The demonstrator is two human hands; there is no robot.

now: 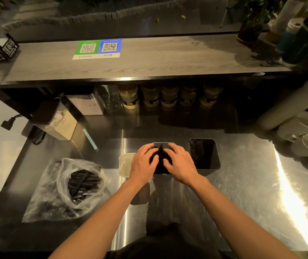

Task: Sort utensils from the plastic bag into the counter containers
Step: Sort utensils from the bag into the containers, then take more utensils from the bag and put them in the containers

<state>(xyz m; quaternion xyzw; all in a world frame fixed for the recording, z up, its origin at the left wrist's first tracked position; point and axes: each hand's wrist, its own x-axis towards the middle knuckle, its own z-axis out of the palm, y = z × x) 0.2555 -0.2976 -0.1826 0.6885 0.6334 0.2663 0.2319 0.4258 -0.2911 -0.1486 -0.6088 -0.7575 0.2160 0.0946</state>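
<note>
A clear plastic bag (45,195) lies on the steel counter at the left, its mouth open on a heap of black utensils (83,184). Three containers stand in a row at mid-counter: a white one (125,165), a middle one (163,143) and a black one (208,156) with dark utensils standing in its left side. Both of my hands are over the middle container. My left hand (142,163) and my right hand (180,162) lie with spread fingers on a dark bunch of utensils (161,156) between them, thumbs facing each other. How deep the bunch sits is hidden.
A box with a cable (56,124) stands at the back left, a row of jars (168,96) under the wooden shelf (149,60), and stacked white cups (306,133) at the right. A pale straw (90,139) lies behind the bag.
</note>
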